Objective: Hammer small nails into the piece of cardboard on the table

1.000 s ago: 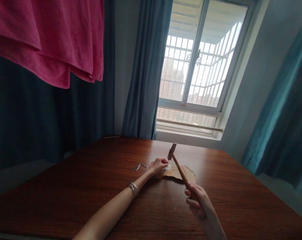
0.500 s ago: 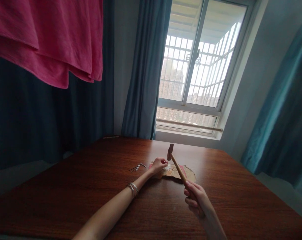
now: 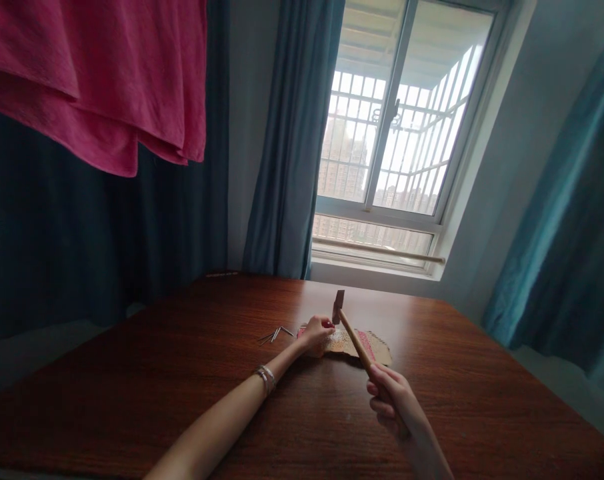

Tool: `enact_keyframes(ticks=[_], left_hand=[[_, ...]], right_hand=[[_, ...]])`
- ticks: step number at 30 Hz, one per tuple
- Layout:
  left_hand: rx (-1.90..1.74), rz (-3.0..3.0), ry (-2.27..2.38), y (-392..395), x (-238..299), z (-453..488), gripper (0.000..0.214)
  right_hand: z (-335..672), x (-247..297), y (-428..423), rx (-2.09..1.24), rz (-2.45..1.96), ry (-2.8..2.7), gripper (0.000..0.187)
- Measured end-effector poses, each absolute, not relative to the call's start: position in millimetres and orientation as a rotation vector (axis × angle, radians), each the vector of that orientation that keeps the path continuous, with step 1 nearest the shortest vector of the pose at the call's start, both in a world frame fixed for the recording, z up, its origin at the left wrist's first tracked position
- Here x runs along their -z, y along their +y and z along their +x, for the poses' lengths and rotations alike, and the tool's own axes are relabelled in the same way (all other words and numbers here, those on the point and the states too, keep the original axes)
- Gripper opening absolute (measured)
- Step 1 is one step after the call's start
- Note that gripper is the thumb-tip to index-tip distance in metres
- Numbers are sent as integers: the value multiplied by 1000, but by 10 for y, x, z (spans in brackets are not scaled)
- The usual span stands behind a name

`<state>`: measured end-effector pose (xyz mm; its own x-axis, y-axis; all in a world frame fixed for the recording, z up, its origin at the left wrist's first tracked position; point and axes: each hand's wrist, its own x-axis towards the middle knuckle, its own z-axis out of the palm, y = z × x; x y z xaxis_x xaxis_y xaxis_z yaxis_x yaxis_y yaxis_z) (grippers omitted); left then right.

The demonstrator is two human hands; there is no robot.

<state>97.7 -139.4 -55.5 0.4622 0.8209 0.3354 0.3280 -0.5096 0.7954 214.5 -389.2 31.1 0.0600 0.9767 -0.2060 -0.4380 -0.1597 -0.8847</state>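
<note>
Your right hand (image 3: 395,400) wraps the hammer (image 3: 355,337), handle slanting forward-left. Cardboard (image 3: 381,348) lies ahead on the counter (image 3: 182,347), long axis left-right. Left hand (image 3: 316,332), nearer, over its left part: fingers pinched, contents unclear, hammer's head just beside.

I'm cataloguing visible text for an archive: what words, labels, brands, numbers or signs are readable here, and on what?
No readable text anywhere.
Tan piece: pink and speckled markings, too small to tell whether any are lettering.
Hammer: no writing can be made out.
Window: curled shapes behind the glass, too blurred to read as characters.
</note>
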Motion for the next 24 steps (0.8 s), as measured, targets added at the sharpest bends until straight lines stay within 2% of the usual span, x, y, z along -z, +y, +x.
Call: enact_keyframes(ticks=[24], left_hand=[[-971, 2023, 902, -1401, 550, 981, 16]], right_hand=[[2092, -369, -3909, -1429, -1066, -724, 41]])
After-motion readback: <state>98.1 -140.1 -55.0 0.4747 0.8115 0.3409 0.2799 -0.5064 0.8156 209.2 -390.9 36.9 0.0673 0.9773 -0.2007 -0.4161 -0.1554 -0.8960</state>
